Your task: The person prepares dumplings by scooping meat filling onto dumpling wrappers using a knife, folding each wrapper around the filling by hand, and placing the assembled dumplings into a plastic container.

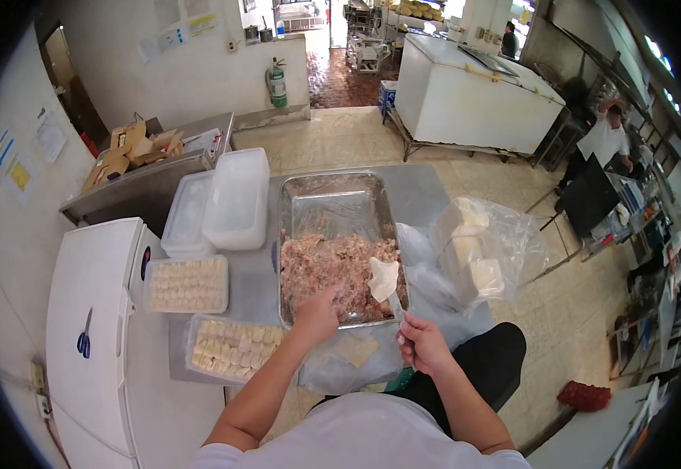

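Note:
A metal tray (287, 181) holds pink ground meat mixture (317, 262) in its near part. My left hand (318, 314) reaches over the tray's near edge, its fingers at the meat; whether they hold anything is hidden. My right hand (425, 344) grips the handle of a spatula (396, 306) at the tray's near right corner. A pale flat wrapper (383, 280) covers the spatula's far end, above the meat. Another square wrapper (357, 349) lies on plastic in front of the tray.
Two containers of dumplings (188, 283) (235, 348) stand left of the tray, with empty plastic bins (236, 199) behind. Bagged wrapper stacks (469, 250) lie on the right. A white freezer (473, 102) stands behind, and a person (606, 141) is at the far right.

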Tool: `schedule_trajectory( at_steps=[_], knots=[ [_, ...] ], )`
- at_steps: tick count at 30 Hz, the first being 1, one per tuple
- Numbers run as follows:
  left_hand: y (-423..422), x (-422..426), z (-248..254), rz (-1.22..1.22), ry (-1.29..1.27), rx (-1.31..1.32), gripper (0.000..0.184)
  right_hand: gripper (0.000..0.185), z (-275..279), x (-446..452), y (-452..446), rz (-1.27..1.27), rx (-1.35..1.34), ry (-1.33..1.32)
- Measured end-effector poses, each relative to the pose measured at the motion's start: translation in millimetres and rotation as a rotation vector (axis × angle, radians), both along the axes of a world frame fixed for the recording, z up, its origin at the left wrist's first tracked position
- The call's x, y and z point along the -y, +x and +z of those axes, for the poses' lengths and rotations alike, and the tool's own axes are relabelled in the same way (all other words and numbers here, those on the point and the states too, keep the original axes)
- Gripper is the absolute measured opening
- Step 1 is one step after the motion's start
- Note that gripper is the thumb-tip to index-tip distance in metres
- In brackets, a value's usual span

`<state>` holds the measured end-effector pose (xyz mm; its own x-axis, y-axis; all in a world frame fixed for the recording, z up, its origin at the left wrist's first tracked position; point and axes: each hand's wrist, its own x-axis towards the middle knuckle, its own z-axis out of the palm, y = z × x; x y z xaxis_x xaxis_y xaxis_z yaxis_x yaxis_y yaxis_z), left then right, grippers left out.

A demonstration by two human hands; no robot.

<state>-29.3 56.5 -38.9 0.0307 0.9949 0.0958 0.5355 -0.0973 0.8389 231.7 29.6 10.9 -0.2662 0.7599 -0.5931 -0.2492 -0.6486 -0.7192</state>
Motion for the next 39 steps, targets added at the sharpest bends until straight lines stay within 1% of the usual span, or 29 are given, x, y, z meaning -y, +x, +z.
schedule_trajectory(
  at_steps=[2,5,7,8,10,11,13,14,15,16,17,20,22,25,26,28,29,31,32,33,34,35,37,38,39],
  knots=[
    [-2,2,9,-0.061,0.014,-0.170,0.049,0.016,-1,-3,-2,0.012,0.019,0.023],
    [5,7,13,0.028,-0.082,0.064,0.041,0.028,-2,0,-4,0.021,0.056,0.064],
    [5,6,9,0.105,-0.035,0.029,0.043,0.039,-7,2,-5,0.038,0.108,0.120],
    [6,5,8,0.144,-0.011,0.012,0.044,0.040,-11,3,-5,0.064,0.188,0.178],
    [6,4,10,0.076,-0.199,0.108,0.043,0.043,-22,4,-7,0.117,0.348,0.293],
    [6,4,12,0.042,-0.293,0.156,0.042,0.042,-27,7,-9,0.133,0.468,0.491],
    [10,3,37,0.000,-0.314,0.038,0.039,0.041,-32,12,-16,0.166,0.703,0.892],
    [12,3,45,-0.022,-0.322,-0.020,0.037,0.042,-29,14,-19,0.224,0.837,0.981],
    [9,0,30,-0.031,-0.248,0.074,0.034,0.043,-17,16,-22,0.282,0.973,1.069],
    [5,-5,3,-0.042,-0.175,0.169,0.031,0.044,-6,18,-23,0.341,1.112,1.154],
    [1,-8,-12,-0.051,-0.102,0.264,0.029,0.042,0,19,-23,0.361,1.137,1.146],
    [-7,-7,16,-0.046,-0.222,0.162,0.032,0.038,11,18,-24,0.425,1.194,1.156],
    [-10,-1,29,-0.100,-0.164,0.144,0.029,0.037,18,14,-21,0.466,1.216,1.201],
    [-14,5,33,-0.199,-0.048,0.074,0.030,0.035,38,9,-13,0.582,1.241,1.238],
    [-16,8,33,-0.233,-0.003,0.043,0.031,0.034,45,9,-7,0.595,1.218,1.208],
    [-21,11,26,-0.225,0.002,0.045,0.036,0.031,59,1,7,0.613,1.178,1.165],
    [-22,13,22,-0.219,0.010,0.046,0.039,0.030,60,-3,11,0.582,1.141,1.091],
    [-15,26,14,-0.159,-0.043,0.140,0.039,0.030,50,0,16,0.523,1.064,0.948],
    [-9,34,10,-0.130,-0.070,0.187,0.039,0.035,40,5,14,0.483,0.954,0.820],
    [-1,41,12,-0.162,-0.178,0.317,0.037,0.036,15,11,12,0.478,0.889,0.774],
    [9,49,17,-0.195,-0.287,0.446,0.034,0.033,18,18,0,0.472,0.751,0.631],
    [18,57,19,-0.194,-0.295,0.490,0.033,0.031,21,25,-15,0.466,0.612,0.487],
    [31,69,22,-0.193,-0.314,0.578,0.033,0.025,-1,35,-28,0.368,0.445,0.390],
    [30,72,24,-0.193,-0.305,0.504,0.033,0.020,-29,38,-32,0.236,0.364,0.449],
    [27,74,26,-0.194,-0.297,0.428,0.033,0.019,-26,37,-33,0.241,0.381,0.444]
  ],
)
